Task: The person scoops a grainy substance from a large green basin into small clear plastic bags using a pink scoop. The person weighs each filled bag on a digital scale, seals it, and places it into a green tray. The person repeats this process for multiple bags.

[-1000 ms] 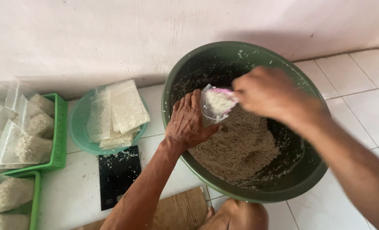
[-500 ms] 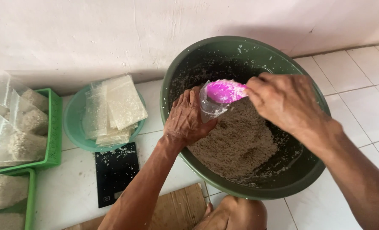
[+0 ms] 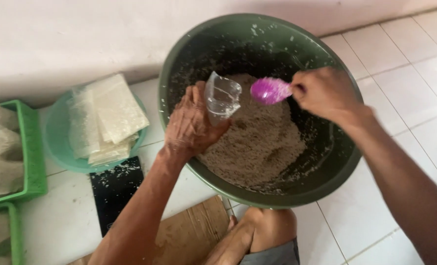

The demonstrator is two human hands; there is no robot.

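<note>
Grip: left hand (image 3: 191, 125) one clear bag (image 3: 222, 98); right hand (image 3: 326, 93) one pink scoop (image 3: 270, 90).

Both forearms bare, no sleeves. Left hand (image 3: 191, 125), right hand (image 3: 324, 93) ungloved. Grey shorts (image 3: 272, 255) at knee.

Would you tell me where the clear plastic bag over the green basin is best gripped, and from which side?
Grip the clear plastic bag just below its open mouth, from the left, as the left hand does now. The mouth faces up and right toward the pink scoop in the right hand, so that side should probably stay free. The bag hangs over the grain in the green basin.
</note>
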